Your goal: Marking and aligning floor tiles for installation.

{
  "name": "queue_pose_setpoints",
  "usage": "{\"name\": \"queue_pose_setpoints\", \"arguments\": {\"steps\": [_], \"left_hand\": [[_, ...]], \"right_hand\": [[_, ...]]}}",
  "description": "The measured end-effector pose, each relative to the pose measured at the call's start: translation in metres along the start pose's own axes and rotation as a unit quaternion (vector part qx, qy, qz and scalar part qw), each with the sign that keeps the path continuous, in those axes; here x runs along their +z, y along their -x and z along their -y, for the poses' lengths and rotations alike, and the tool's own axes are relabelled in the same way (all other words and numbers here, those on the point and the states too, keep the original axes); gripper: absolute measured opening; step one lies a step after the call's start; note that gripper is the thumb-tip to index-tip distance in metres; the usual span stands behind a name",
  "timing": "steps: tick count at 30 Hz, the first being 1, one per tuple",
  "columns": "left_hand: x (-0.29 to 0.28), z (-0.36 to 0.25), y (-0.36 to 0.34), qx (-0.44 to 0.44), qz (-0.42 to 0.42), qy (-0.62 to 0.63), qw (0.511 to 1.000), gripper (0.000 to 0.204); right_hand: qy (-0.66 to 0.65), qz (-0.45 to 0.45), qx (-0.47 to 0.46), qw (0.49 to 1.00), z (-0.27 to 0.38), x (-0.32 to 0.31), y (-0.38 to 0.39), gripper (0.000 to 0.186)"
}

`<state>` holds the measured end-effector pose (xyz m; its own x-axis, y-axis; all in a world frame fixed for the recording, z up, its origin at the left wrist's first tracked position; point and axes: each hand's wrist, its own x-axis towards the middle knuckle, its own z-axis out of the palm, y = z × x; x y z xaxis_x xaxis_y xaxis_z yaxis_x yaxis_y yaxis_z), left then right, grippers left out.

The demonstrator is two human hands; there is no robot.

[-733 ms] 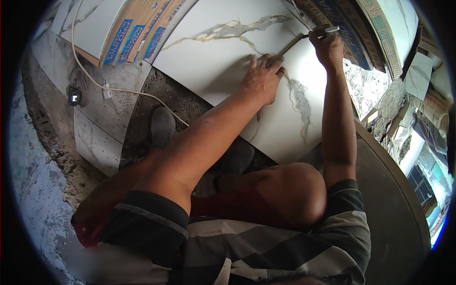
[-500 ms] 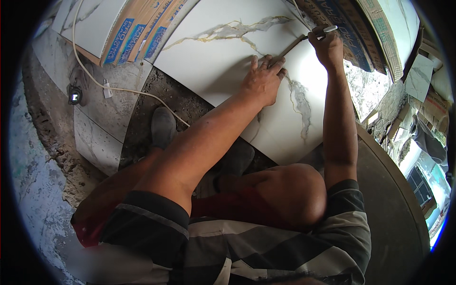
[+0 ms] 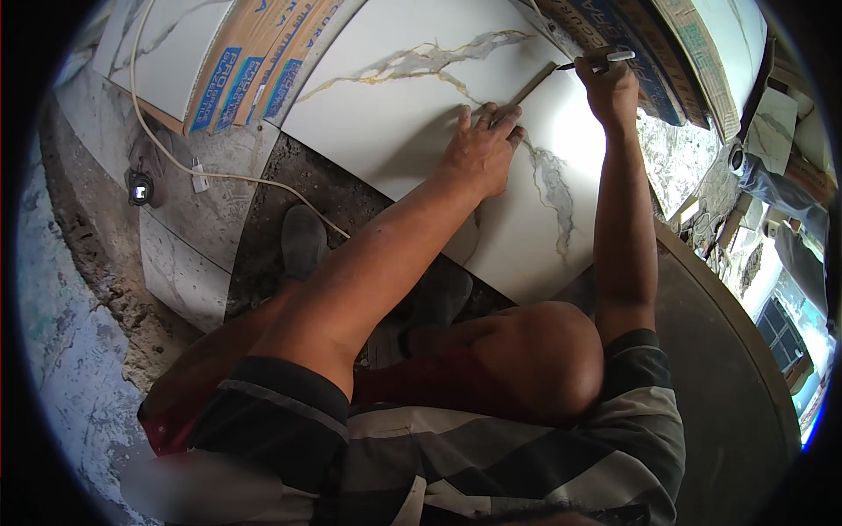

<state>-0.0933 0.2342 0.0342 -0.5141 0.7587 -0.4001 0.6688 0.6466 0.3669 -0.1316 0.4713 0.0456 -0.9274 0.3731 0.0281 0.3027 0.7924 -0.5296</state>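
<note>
A large white tile (image 3: 386, 114) with grey and gold veining lies in front of me. My left hand (image 3: 482, 153) presses a thin brown strip (image 3: 535, 85) onto it, fingertips over the strip's near part and the thumb side hidden from view. My right hand (image 3: 610, 88) is closed round a white marker (image 3: 619, 57) near the tile's far right edge. The marker's dark tip points left, close to the strip's far end; I cannot tell whether it touches the tile.
Cardboard-wrapped tile stacks stand at the far left (image 3: 254, 66) and far right (image 3: 649, 66). A pale cable (image 3: 263, 181) crosses the floor beside a tape measure (image 3: 139, 187). At right are a round dark surface (image 3: 728, 377) and what looks like another person's trousered leg (image 3: 781, 188).
My right hand and the marker have shifted slightly right, so the strip's far end shows more. My left hand stays on the strip. A trousered leg has come into view at the right.
</note>
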Motion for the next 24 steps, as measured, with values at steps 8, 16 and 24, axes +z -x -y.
{"name": "queue_pose_setpoints", "arguments": {"steps": [8, 16, 24], "left_hand": [[-0.005, -0.011, -0.004, 0.018, 0.0, -0.035, 0.999, 0.068], [-0.011, -0.014, -0.005, 0.013, -0.001, -0.07, 0.997, 0.069], [-0.016, -0.019, -0.006, 0.013, 0.02, -0.081, 0.996, 0.068]], "right_hand": [[-0.305, -0.075, 0.155, 0.936, -0.003, 0.021, 0.03, 0.021], [-0.356, -0.112, 0.185, 0.909, 0.013, 0.011, 0.078, 0.022], [-0.411, -0.141, 0.199, 0.878, 0.002, -0.003, 0.101, 0.019]]}}
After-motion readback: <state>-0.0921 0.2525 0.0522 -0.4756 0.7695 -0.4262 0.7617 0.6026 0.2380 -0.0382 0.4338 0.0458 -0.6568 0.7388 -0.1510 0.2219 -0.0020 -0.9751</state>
